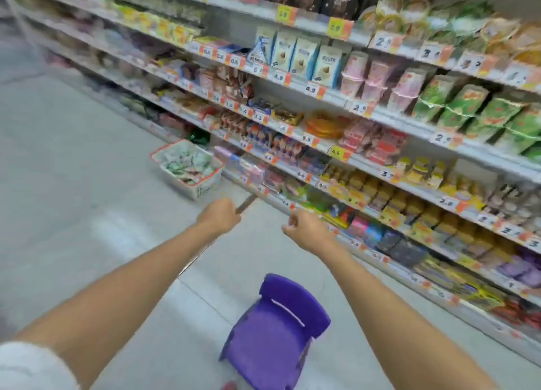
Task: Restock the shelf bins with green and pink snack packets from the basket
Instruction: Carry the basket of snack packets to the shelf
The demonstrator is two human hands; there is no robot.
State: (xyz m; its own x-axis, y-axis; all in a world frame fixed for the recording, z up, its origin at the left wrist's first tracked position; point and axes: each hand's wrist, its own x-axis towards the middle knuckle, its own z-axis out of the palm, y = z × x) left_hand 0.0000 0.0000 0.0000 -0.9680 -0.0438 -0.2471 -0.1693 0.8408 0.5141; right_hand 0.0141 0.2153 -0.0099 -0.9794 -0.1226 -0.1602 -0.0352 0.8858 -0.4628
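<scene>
Basket (202, 189) of packets (184, 161) parked at 11 o'clock beside shelf (404, 272), handy for restocking. Left hand (218, 218) fisted round thin strip (246, 204); right hand (304, 231) curled, hold impossible to tell.

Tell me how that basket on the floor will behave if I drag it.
The basket probably slides easily: the floor looks smooth. Likely light, since the packets look small and puffy. Heaped to the rim, some may spill if jerked.
</scene>
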